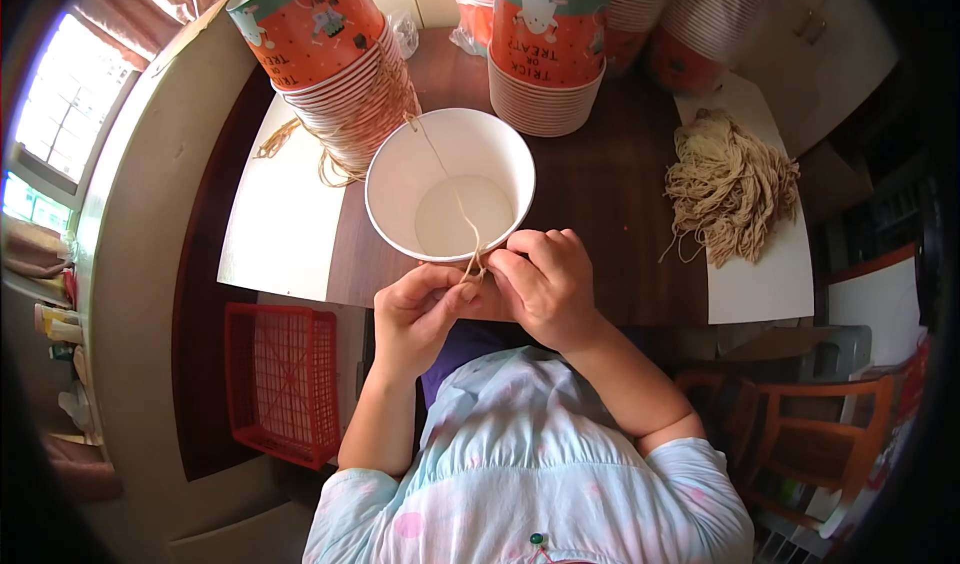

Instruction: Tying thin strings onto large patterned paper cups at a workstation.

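A white-lined paper bucket (466,214) lies tilted at the table's front edge, its mouth facing me. A thin tan string (458,196) runs across the mouth from the far rim to the near rim, where it forms a small loop. My left hand (421,306) pinches the string at the near rim between thumb and forefinger. Close beside it, my right hand (545,282) has its fingers bent and pinched on the same string, right against the rim. The fingertips partly hide the string's end.
Behind the bucket stand upside-down stacks of orange and green printed buckets (548,44); the left stack (345,114) has strings hanging round it. A heap of tan strings (730,184) lies at the right. A red plastic crate (282,379) is below left, a wooden chair (815,434) below right.
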{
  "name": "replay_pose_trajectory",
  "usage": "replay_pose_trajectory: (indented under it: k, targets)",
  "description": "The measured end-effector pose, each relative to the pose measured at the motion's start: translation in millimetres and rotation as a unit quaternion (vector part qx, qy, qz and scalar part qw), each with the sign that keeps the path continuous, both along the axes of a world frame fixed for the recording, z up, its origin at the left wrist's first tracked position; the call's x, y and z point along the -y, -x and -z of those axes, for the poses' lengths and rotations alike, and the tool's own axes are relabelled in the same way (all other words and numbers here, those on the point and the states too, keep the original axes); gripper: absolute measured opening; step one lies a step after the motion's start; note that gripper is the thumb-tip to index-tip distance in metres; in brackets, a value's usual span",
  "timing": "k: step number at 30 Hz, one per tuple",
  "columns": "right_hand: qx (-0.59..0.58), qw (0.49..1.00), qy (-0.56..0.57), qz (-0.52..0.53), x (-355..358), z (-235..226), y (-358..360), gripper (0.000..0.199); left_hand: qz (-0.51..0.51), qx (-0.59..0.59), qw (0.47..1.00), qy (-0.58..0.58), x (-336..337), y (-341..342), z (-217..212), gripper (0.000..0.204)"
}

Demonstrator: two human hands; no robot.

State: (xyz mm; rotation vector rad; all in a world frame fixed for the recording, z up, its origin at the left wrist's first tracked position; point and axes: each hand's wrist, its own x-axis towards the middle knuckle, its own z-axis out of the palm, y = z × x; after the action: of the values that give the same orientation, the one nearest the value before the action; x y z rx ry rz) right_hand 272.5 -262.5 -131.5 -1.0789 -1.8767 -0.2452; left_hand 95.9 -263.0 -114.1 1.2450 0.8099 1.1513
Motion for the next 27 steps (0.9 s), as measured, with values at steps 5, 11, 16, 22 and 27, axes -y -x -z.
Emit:
replay_pose_trajectory:
  k: [5, 11, 16, 22, 27]
  targets:
    - [-0.037, 0.998, 0.008, -0.041, 8, -5, 1, 0.034, -0.003, -0.052, 0.995, -0.08, 4, 6, -3, 0.005]
    - [-0.058, 0.994, -0.052, -0.082, 3, -9, 10, 0.031, -0.004, -0.14, 0.971, -0.192, 5, 7, -12, 0.007]
    - [-0.048, 0.996, -0.04, -0.062, -3, -12, 5, 0.025, 0.037, 0.046, 0.989, -0.137, 5, 7, -25, 0.003]
    - [-0.043, 0.998, 0.008, -0.054, -3, -21, 4, 0.017, 0.096, 0.189, 0.973, -0.088, -8, 5, -24, 0.012]
    - [0.008, 0.997, 0.055, -0.048, -2, -26, 2, 0.016, 0.123, 0.265, 0.953, -0.077, -16, 4, -15, 0.014]
